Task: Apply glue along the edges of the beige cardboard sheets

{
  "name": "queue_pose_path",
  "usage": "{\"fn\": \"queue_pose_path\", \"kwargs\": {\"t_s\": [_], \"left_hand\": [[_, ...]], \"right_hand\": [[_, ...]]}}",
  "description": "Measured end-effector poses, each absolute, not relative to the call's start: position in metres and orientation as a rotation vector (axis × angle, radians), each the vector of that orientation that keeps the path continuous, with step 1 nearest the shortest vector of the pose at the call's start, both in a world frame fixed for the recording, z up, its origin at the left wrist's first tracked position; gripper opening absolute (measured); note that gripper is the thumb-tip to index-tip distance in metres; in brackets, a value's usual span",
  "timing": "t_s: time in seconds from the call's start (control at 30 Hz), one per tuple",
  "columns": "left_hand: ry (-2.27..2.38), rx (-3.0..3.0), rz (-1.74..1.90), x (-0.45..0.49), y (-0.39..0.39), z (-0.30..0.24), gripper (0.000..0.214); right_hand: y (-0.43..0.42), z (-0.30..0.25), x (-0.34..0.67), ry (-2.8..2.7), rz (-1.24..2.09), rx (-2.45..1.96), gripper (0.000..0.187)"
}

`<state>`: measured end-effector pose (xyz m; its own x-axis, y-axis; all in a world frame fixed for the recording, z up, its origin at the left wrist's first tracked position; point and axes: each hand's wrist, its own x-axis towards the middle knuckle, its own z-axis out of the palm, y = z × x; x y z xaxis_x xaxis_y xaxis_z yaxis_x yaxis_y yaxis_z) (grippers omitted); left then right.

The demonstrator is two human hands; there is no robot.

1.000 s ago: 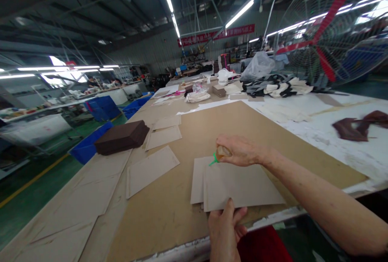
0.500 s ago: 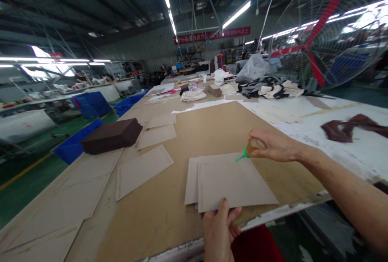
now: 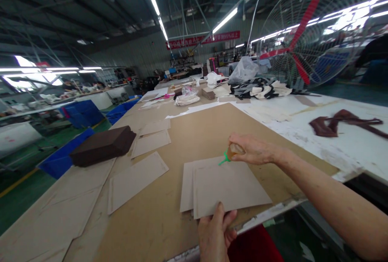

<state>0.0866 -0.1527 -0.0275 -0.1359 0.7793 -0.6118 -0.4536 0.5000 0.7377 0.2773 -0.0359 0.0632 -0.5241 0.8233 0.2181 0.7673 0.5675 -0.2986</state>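
My right hand (image 3: 251, 149) is closed around a small amber glue bottle (image 3: 233, 151) with a green nozzle. The nozzle tip touches the far edge of the top grey card sheet (image 3: 228, 187). This sheet lies on a second sheet of the same kind (image 3: 187, 185), both resting on a brown board (image 3: 209, 132). My left hand (image 3: 214, 233) pinches the near edge of the top sheet at the table's front, thumb on top.
More grey card sheets (image 3: 136, 179) lie to the left, beside a dark brown stack (image 3: 103, 145). Dark brown fabric strips (image 3: 339, 122) lie at the right. Piled material (image 3: 257, 86) and a large fan (image 3: 306, 31) stand farther back. Blue bins (image 3: 65, 155) line the left aisle.
My right hand with the bottle went right along the sheet's far edge, then came back left. My left hand kept its hold on the near edge. My view has shifted.
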Motion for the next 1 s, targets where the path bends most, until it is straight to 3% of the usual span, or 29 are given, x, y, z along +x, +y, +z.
{"fn": "queue_pose_path", "kwargs": {"t_s": [0.33, 0.8, 1.0], "left_hand": [[1.315, 0.302, 1.127, 0.087, -0.152, -0.033, 0.021], [1.359, 0.383, 1.068, 0.087, -0.154, -0.019, 0.016], [1.364, 0.384, 1.082, 0.087, -0.155, -0.021, 0.017]], "right_hand": [[-0.055, 0.063, 0.344, -2.361, 0.213, -1.540, 0.030], [-0.045, 0.054, 0.279, -2.411, 0.280, -1.268, 0.028], [-0.048, 0.051, 0.316, -2.350, 0.249, -1.382, 0.028]]}}
